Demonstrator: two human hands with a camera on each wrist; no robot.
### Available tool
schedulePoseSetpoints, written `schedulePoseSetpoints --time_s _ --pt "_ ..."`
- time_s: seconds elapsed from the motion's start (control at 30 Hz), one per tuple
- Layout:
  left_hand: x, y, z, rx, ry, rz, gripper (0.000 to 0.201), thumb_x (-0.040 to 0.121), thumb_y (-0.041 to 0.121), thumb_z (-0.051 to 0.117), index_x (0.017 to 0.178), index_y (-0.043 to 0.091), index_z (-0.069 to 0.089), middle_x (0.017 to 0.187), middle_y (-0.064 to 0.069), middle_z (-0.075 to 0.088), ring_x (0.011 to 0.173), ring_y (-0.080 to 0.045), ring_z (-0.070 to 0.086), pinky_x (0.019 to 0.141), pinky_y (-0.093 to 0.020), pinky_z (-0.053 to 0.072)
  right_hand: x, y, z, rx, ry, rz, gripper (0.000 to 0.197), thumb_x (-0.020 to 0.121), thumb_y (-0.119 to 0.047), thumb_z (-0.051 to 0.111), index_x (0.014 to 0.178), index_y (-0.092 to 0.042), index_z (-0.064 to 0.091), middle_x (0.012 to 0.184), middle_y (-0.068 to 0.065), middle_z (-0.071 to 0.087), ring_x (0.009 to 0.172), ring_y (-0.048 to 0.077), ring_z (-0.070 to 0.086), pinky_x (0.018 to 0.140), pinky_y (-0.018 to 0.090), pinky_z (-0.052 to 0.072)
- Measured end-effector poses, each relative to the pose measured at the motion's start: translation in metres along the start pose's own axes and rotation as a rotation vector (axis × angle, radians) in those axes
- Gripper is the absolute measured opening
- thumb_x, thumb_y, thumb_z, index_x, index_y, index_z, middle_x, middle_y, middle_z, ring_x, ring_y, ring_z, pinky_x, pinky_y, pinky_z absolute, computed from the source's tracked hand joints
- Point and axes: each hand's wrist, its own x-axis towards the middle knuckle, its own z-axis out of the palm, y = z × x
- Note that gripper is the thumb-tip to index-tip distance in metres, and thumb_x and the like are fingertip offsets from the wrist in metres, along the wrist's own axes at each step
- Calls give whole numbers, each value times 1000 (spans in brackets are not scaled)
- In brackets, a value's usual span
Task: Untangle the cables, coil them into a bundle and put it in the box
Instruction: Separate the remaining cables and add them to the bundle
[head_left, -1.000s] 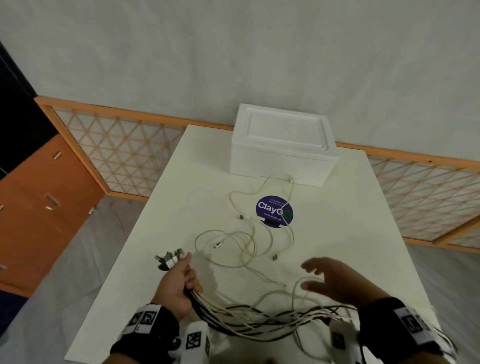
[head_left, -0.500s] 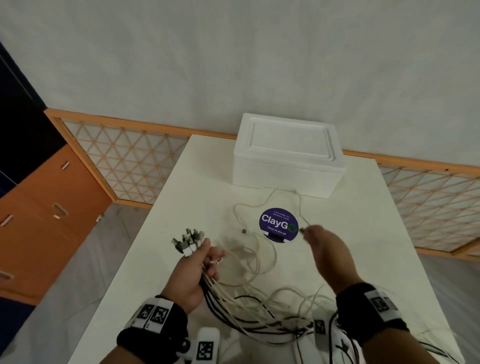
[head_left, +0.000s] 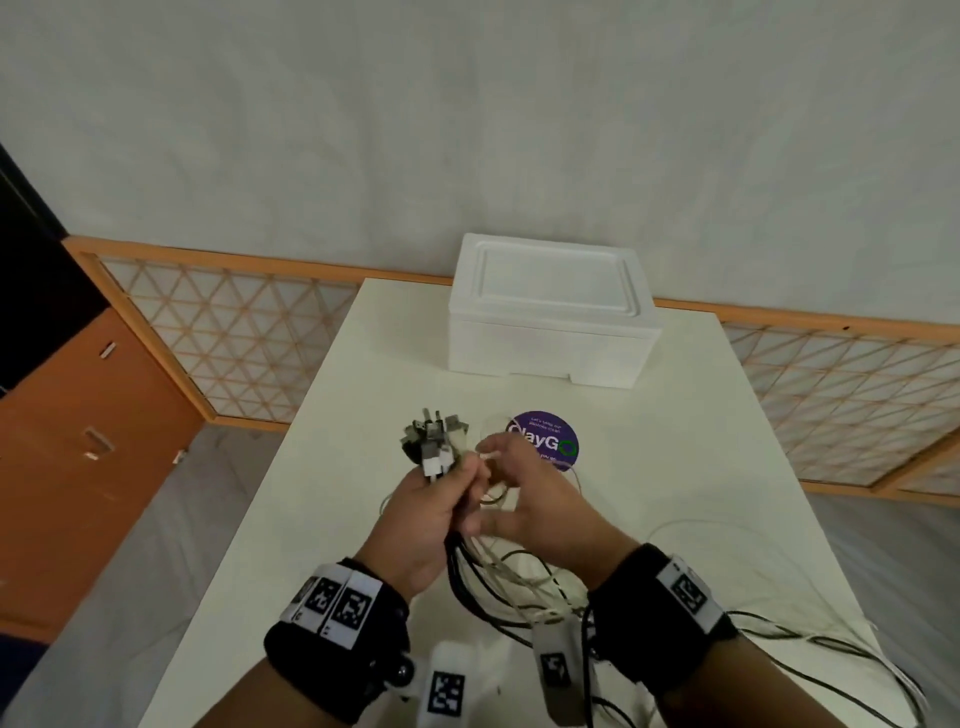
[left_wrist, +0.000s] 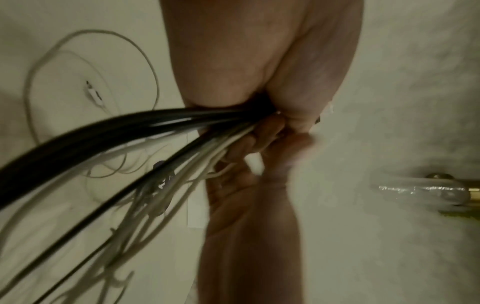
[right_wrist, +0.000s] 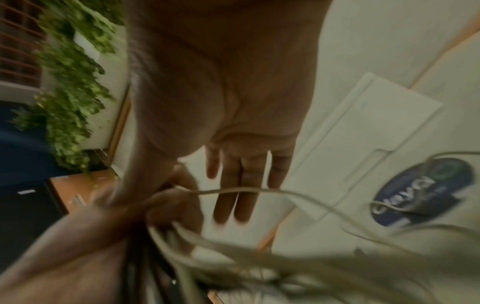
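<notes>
My left hand (head_left: 441, 499) grips a bundle of black and white cables (head_left: 467, 571) above the table, their plugs (head_left: 434, 441) sticking up out of the fist. My right hand (head_left: 493, 457) pinches the end of a thin white cable (right_wrist: 259, 190) right beside those plugs, its other fingers (right_wrist: 241, 195) straight. In the left wrist view the black and white strands (left_wrist: 109, 133) fan out from the fist (left_wrist: 285, 121). The white foam box (head_left: 550, 332) stands at the table's far end with its lid on.
Loose cable loops (head_left: 779, 634) trail over the white table (head_left: 363, 415) towards its front right edge. A purple round sticker (head_left: 558, 441) lies before the box. A wooden lattice screen (head_left: 234, 338) runs behind the table; an orange cabinet (head_left: 78, 441) stands left.
My right hand went out to a white cable end near the sticker, pinched it and carried it back to the plugs. My left hand rose with the bundle.
</notes>
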Motion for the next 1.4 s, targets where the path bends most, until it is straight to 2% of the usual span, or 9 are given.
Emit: schedulePoseSetpoints --time_s 0.07,0.17,0.4,0.5,0.7,0.93,1.07,1.23,1.4 --pt "-2 5 -10 -79 27 34 25 85 31 56 72 10 52 57 0 40 41 -9 29 45 -23 31 -3 10 4 -184 -148 90 60 66 -46 80 116 -31 49 82 -6 66 78 8 61 77 27 48" --pt "-3 14 -35 -253 100 50 24 86 31 53 70 14 48 56 3 37 40 -7 27 44 -20 31 -1 32 -9 -416 -1 67 28 78 -50 68 89 -24 63 69 -5 61 70 14 60 69 30 47" --pt "-22 27 -109 -411 370 62 25 83 41 56 67 23 53 81 2 69 63 -10 60 61 -24 50 17 83 -60 -941 183 258 22 90 -36 51 91 -19 65 93 6 58 92 28 59 74 34 47" --pt "-29 35 -128 -504 411 94 30 79 43 60 63 23 47 66 4 64 70 -15 68 79 -37 54 13 89 -74 -872 379 315 35 93 -41 48 86 -13 67 91 12 60 90 34 59 73 36 47" --pt "-32 24 -145 -493 449 40 44 94 40 46 56 23 31 46 9 23 36 -7 24 49 -21 33 8 41 -99 -286 408 493 51 90 -55 46 77 -7 59 58 9 57 50 26 59 53 29 46" --pt "-28 23 -134 -409 401 -40 41 92 31 51 56 24 33 43 8 25 39 -7 10 37 -20 18 -17 -36 -86 -216 668 -206 24 87 -37 64 74 -17 66 69 -11 66 67 8 60 67 21 47" --pt "-14 26 -93 -232 257 -60 23 84 17 60 68 20 43 86 -1 74 32 -4 23 37 -18 21 -11 -57 -74 -53 443 -162 42 84 -56 56 93 -17 71 84 -2 70 81 13 67 74 38 57" --pt "8 26 -49 -115 79 -110 32 83 9 63 63 19 40 121 -6 67 35 -6 21 40 -19 21 -15 -70 -61 -1 401 -272 20 92 -31 55 109 -24 64 93 0 67 85 5 65 75 21 53" --pt "26 5 -30 42 100 -251 38 68 20 81 97 16 57 62 10 46 40 -8 28 39 -22 29 -28 -74 -75 177 477 -367 32 97 -14 45 126 -8 55 121 14 58 100 13 66 78 23 53"
